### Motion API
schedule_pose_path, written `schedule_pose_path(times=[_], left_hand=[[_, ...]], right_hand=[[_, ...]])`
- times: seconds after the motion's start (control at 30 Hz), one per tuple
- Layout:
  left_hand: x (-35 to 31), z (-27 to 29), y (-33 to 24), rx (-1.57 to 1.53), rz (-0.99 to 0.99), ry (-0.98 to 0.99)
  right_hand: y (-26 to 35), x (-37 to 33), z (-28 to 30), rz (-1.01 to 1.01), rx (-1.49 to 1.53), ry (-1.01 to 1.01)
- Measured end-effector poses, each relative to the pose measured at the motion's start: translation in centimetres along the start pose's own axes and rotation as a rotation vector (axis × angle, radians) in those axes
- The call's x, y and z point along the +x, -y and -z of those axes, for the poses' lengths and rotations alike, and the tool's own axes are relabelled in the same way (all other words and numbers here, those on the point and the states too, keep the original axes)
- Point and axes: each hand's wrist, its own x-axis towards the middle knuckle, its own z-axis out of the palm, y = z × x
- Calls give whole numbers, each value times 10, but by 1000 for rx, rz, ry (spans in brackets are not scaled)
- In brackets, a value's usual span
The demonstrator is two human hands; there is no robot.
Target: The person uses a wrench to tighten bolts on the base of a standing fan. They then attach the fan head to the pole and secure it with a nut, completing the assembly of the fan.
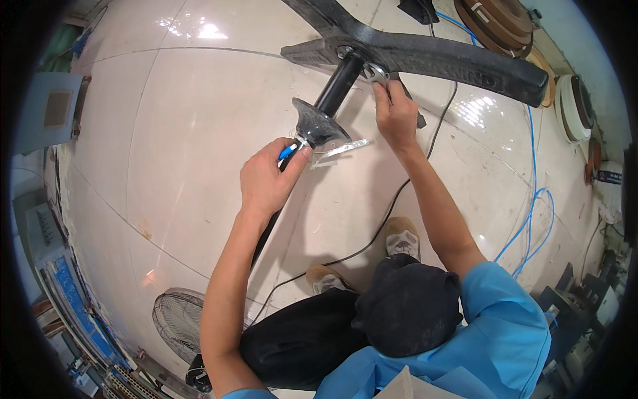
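Two hands at work on a black stand lying across a tiled floor

From my remote post, through the head view, I see the stand's black base (425, 58) at the top of the scene, its long arms spreading left and right over the pale tiled floor (193, 126). A thick black tube (339, 85) runs from the base's hub down and to the left, ending at a flared black collar (319, 125); beyond this, a thin black pole (264, 241) continues toward the lower left, partly hidden by the forearm. The left hand (269, 176) is closed around the pole just below the collar, with a small blue piece (287, 151) at its fingers. The right hand (397, 116) pinches a metal wrench (375, 73) between thumb and curled fingers, close beside the junction of tube and base; I cannot tell whether the tool grips a fastener. A clear plastic strip (342, 153) lies beside the collar.

Near the left forearm I note a wire fan cage (178, 322). A black cable (372, 241) curves across the floor between the two shoes (402, 237). At the right lies a blue hose (532, 153); brown rolls (495, 26) stand near the upper right edge.
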Motion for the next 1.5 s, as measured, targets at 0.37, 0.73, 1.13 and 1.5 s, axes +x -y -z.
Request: schedule_pose_path(times=[0.37,0.73,1.13,1.5], left_hand=[[-2,1,-1,12,9,-10],[2,2,0,1,-20,-18],[0,-1,0,-5,-18,-10],[0,0,-1,-17,-2,-3]], right_hand=[[-9,-19,-26,-139,-75,-50],[-2,-18,-32,-246,76,-74],[-12,0,0,137,-196,-5],[-6,1,3,-124,-129,60]])
